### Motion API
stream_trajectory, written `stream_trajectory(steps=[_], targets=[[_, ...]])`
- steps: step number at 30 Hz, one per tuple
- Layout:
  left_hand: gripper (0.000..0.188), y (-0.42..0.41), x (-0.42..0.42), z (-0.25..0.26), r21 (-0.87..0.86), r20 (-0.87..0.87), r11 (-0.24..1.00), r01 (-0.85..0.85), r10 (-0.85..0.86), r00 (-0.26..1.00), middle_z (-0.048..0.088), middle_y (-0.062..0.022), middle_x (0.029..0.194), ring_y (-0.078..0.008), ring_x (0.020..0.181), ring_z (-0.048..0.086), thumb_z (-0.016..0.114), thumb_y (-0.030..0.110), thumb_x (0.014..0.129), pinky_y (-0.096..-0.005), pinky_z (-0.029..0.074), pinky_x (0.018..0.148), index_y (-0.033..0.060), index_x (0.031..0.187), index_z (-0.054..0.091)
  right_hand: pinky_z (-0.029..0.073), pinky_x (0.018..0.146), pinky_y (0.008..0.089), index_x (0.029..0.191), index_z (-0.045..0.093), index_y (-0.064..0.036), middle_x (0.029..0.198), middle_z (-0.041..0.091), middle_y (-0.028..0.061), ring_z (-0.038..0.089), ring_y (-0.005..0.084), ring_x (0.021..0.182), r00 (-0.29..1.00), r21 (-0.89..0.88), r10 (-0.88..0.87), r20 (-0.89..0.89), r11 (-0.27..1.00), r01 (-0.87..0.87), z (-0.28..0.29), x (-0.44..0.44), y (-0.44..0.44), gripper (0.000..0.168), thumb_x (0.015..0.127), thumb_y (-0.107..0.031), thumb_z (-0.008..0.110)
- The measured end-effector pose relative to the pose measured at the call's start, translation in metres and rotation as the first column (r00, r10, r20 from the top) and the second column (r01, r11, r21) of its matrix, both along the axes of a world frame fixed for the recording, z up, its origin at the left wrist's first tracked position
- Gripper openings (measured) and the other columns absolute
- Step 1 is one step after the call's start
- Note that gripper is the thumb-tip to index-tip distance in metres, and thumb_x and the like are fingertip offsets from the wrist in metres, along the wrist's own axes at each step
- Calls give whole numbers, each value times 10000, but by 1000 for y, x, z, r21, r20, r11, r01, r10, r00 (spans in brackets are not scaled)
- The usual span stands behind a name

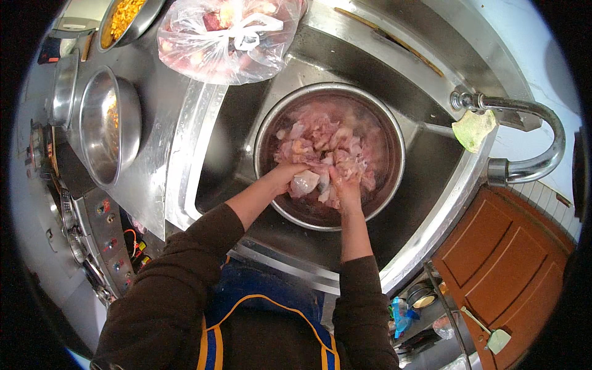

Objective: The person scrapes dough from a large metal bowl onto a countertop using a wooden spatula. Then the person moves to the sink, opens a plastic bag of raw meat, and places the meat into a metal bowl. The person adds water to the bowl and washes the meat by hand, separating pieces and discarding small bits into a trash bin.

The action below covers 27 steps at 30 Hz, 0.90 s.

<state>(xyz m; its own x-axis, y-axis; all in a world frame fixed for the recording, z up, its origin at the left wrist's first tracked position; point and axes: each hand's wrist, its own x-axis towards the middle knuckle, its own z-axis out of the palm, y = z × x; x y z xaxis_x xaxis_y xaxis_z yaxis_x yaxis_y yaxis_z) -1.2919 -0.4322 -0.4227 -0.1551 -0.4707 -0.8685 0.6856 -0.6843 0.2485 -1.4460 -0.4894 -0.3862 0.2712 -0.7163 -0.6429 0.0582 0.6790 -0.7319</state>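
A large round metal basin (pixel 397 152) stands in a stainless steel sink (pixel 439 152), holding pieces of raw meat (pixel 319 134) in reddish water. Both hands are in the basin, at its near side. My left hand (pixel 289 178) is at the left of the near pieces, beside a pale rounded piece (pixel 304 182); its fingers are partly hidden. To its right, my right hand (pixel 344 185) reaches down among the meat, its fingertips covered by pieces and water. Whether either hand grips a piece does not show clearly. A knotted clear plastic bag (pixel 222 51) of meat lies beyond the sink's left rim.
A curved metal faucet (pixel 550 134) rises at the right, with a pale green cloth-like piece (pixel 474 129) by its base. On the left counter stand a metal bowl (pixel 104 134) and another (pixel 138 23) with yellow food. A thin stick (pixel 393 41) lies on the back ledge.
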Motion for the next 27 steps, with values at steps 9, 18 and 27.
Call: stream_trajectory(steps=[9, 18, 27], targets=[[416, -1, 28, -5, 24, -146, 984, -176, 177, 973, 568, -100, 1011, -232, 882, 574, 408, 404, 865, -370, 479, 755, 71, 1102, 486, 458, 693, 287, 1181, 420, -33, 1005, 547, 108, 551, 181, 869, 979, 175, 175, -102, 972, -156, 4, -35, -27, 417, 788, -131, 519], [555, -1, 22, 60, -423, 135, 875, -235, 317, 939, 405, -105, 1212, -233, 1129, 394, 525, 21, 737, -339, 322, 937, 73, 1238, 293, 355, 898, 336, 1317, 186, -57, 1238, 376, 153, 427, 226, 1081, 923, -402, -207, -323, 913, 64, -10, -64, -9, 716, 722, -35, 585], [676, 7, -23, -7, 100, 225, 993, -69, 45, 973, 453, -77, 1153, -197, 990, 486, 627, 404, 742, -308, 499, 634, 58, 1243, 335, 337, 932, 375, 1288, 254, -74, 1261, 362, 102, 354, 241, 1163, 949, 197, -310, 64, 936, 293, -42, -20, 23, 712, 726, -224, 666]])
